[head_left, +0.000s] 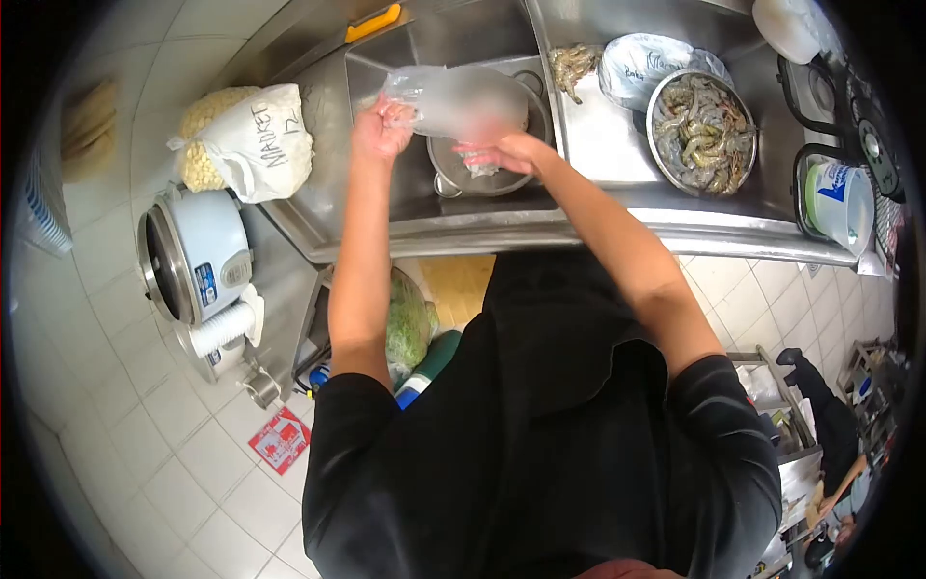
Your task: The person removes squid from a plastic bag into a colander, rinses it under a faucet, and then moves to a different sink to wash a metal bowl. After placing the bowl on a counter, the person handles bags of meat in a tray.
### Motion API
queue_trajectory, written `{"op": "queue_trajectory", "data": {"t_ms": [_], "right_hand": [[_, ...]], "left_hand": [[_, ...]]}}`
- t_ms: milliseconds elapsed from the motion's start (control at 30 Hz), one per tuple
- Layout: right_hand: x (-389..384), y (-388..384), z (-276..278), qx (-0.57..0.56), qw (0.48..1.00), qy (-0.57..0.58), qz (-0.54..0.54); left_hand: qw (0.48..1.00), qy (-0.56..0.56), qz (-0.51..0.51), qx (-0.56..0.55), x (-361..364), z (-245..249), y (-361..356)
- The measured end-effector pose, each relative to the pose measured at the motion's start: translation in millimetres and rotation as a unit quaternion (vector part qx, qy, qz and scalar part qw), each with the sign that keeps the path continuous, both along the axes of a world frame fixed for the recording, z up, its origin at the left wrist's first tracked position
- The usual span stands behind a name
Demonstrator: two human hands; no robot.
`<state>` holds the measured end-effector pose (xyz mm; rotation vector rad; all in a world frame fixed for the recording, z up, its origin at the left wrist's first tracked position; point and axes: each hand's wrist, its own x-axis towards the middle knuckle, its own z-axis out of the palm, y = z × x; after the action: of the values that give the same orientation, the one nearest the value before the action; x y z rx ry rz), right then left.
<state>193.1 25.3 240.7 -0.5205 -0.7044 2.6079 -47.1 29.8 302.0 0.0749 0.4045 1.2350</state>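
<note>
My left hand is closed on the gathered end of a clear plastic bag above the left sink basin. My right hand is under the bag's other end, with fingers partly stretched; a blur hides the bag's contents and part of this hand, so its hold is unclear. Beneath both hands is a metal pot with loop handles, standing in the basin with something whitish inside. To the right, a steel bowl full of raw shrimp stands in the other basin, beside a marked white bag and a few loose shrimp.
A rice cooker and a white marked bag are at the left. A yellow-handled tool lies on the sink's back edge. Plastic tubs stand at the right. Another person is at the lower right.
</note>
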Motion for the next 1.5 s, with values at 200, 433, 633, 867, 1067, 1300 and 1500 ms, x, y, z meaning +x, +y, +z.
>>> {"op": "queue_trajectory", "data": {"t_ms": [200, 433, 633, 867, 1067, 1300, 1500], "right_hand": [[-59, -19, 6, -0.212, 0.935, 0.219, -0.182], [-89, -9, -13, -0.225, 0.924, -0.046, -0.305], [-100, -7, -2, -0.108, 0.907, -0.347, -0.212], [-72, 2, -20, -0.045, 0.882, -0.431, -0.182], [-50, 23, -31, -0.044, 0.914, -0.403, -0.003], [-17, 0, -74, 0.379, 0.727, -0.573, -0.009], [35, 2, 4, 0.055, 0.986, -0.103, -0.118]], "left_hand": [[0.987, -0.017, 0.125, -0.096, 17, 13, -18], [0.936, 0.25, 0.104, -0.223, 11, -54, -34], [0.944, 0.263, -0.034, -0.195, 5, -85, -30], [0.969, 0.199, -0.054, -0.139, -36, -100, -40], [0.981, -0.054, -0.085, -0.163, -78, -100, -69], [0.984, 0.107, 0.028, -0.14, -29, -22, -79], [0.981, 0.155, 0.055, -0.105, 27, 39, -76]]}}
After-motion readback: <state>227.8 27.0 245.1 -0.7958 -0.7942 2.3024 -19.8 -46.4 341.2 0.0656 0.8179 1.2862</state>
